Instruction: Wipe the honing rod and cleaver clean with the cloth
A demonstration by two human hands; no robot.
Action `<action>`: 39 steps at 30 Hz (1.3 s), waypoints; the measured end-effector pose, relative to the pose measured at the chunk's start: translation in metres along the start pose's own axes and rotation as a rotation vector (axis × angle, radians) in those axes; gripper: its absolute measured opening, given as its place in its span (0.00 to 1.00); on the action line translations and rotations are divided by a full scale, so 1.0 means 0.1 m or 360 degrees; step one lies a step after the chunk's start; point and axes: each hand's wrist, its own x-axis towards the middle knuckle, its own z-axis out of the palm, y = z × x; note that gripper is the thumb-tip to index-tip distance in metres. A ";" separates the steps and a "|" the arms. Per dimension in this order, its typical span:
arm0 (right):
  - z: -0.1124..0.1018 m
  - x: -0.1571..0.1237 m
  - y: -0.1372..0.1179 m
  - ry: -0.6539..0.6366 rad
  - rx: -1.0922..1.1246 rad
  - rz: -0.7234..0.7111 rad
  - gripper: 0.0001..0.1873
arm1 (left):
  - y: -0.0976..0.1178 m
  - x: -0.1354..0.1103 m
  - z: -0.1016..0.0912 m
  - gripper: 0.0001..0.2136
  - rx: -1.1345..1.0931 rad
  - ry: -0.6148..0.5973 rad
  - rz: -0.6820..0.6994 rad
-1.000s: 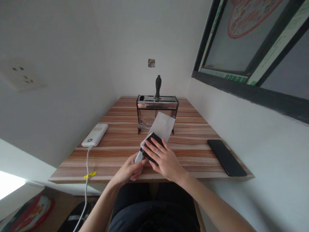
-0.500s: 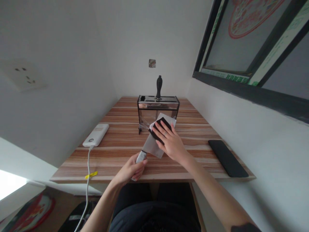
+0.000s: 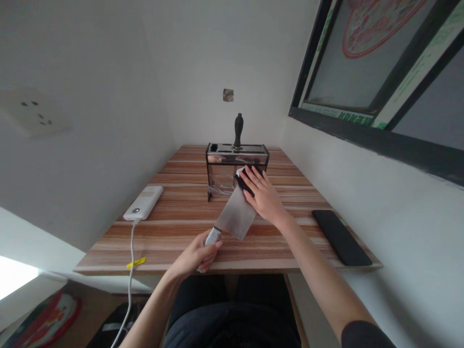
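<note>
My left hand [image 3: 197, 253] is closed around the pale handle of a broad cleaver [image 3: 235, 215], holding it over the front of the wooden table [image 3: 174, 212]. The steel blade slants up and away from me. My right hand [image 3: 263, 195] presses a black cloth [image 3: 243, 175] against the blade's far tip, fingers laid flat over it. Just behind stands a shiny metal knife rack [image 3: 236, 164] with one black-handled knife [image 3: 238, 129] upright in its top slot.
A white power bank [image 3: 143, 203] lies at the left with its cable [image 3: 129, 270] hanging over the front edge, marked by a yellow tag. A black phone [image 3: 340, 237] lies at the right. White walls close in on both sides; a dark-framed window is on the right.
My right hand slid the black cloth along the blade from near the handle out to the far tip. My left hand kept its grip on the handle.
</note>
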 end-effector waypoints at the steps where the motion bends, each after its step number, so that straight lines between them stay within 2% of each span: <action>1: 0.00 -0.02 -0.01 0.0005 -0.0003 -0.0002 0.27 | 0.00 0.00 0.00 0.11 -0.0005 -0.0002 -0.0008; 5: 0.00 -0.12 -0.15 -0.0008 0.0012 -0.0069 0.28 | 0.00 -0.01 -0.01 0.12 -0.0019 0.0009 -0.0011; 16: 0.06 -0.47 -0.72 -0.0149 0.0113 -0.0375 0.29 | 0.00 0.00 0.01 0.15 -0.0071 0.0095 0.0032; 21: 0.09 -0.59 -0.85 -0.0174 0.0159 -0.0425 0.30 | -0.04 0.01 -0.01 0.15 -0.0038 0.0106 0.0056; 29: 0.08 -0.52 -0.74 -0.0164 0.0129 -0.0375 0.28 | -0.02 0.02 0.01 0.15 -0.0042 0.0092 0.0035; 39: 0.01 -0.23 -0.27 -0.0037 0.0105 -0.0176 0.29 | 0.00 0.01 0.00 0.13 -0.0006 0.0033 -0.0001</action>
